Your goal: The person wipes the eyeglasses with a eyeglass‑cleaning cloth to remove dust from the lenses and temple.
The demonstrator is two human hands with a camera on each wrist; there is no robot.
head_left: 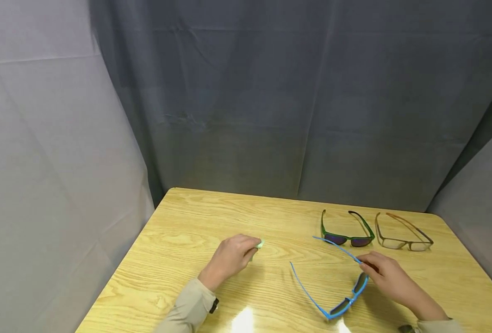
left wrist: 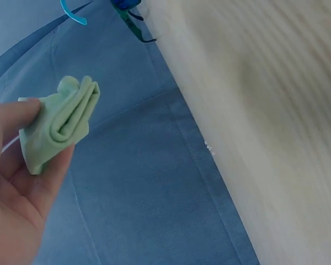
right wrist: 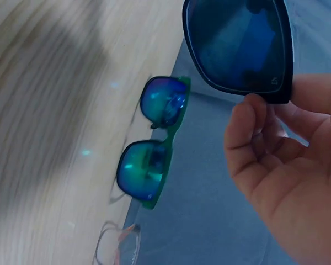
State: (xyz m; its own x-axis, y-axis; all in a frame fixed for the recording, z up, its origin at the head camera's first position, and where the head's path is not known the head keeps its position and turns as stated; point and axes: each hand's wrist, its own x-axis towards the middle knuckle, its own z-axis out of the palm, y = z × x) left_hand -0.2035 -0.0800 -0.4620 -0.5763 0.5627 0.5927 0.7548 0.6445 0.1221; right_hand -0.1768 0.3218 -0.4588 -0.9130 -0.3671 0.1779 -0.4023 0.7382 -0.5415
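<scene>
In the head view my left hand (head_left: 233, 256) is over the middle of the table, pinching a small folded light-green cloth (left wrist: 59, 122) between thumb and fingers. To the right, my right hand (head_left: 389, 280) grips blue-framed sunglasses (head_left: 348, 303) at the corner where a temple meets the front. Both temples are unfolded and point left. From the right wrist view, a dark lens (right wrist: 237, 47) of this pair shows above the thumb and fingertips. A gap separates the cloth from the sunglasses.
Green-framed sunglasses (head_left: 347, 239) with mirrored lenses lie unfolded behind the blue pair. Beside them on the right are clear-lens glasses (head_left: 406, 245) with brownish temples. A wooden table (head_left: 179, 231) carries them, with a grey curtain (head_left: 237, 106) behind its far edge.
</scene>
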